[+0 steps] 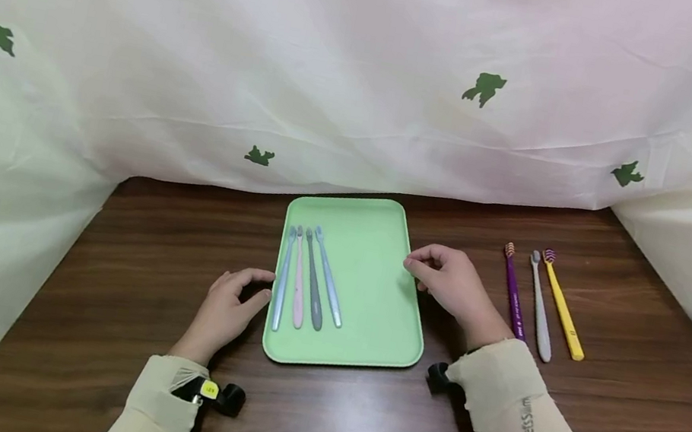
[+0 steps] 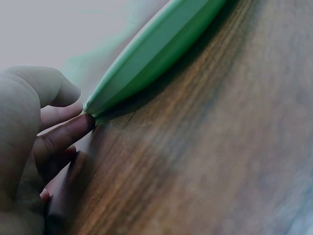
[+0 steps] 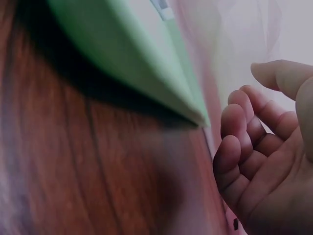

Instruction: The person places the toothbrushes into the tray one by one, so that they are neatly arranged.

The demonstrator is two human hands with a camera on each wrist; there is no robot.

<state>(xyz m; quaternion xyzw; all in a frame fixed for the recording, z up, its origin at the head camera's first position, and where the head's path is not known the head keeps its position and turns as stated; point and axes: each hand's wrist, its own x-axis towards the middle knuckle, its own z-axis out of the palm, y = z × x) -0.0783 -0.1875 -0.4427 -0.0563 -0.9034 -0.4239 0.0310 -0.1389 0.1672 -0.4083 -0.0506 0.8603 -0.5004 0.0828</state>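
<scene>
A light green tray (image 1: 374, 290) lies on the dark wooden table. Toothbrushes rest side by side in its left half: a pale blue one (image 1: 281, 289), a pink one (image 1: 299, 285), a grey one (image 1: 314, 288) and another blue one (image 1: 329, 282). At the tray's left edge is my left hand (image 1: 228, 311), its fingertips right at the rim and its thumb apart from the fingers; the left wrist view shows fingers low against the tray's side. My right hand (image 1: 449, 280) is by the right rim, fingers loosely bent and nothing held; a gap to the tray shows in the right wrist view.
Right of my right forearm lie a purple toothbrush (image 1: 514, 292), a grey-white one (image 1: 540, 308) and a yellow one (image 1: 563, 308), heads pointing away. White cloth (image 1: 370, 81) with green bird-like shapes hangs around the back and sides of the table (image 1: 175, 240).
</scene>
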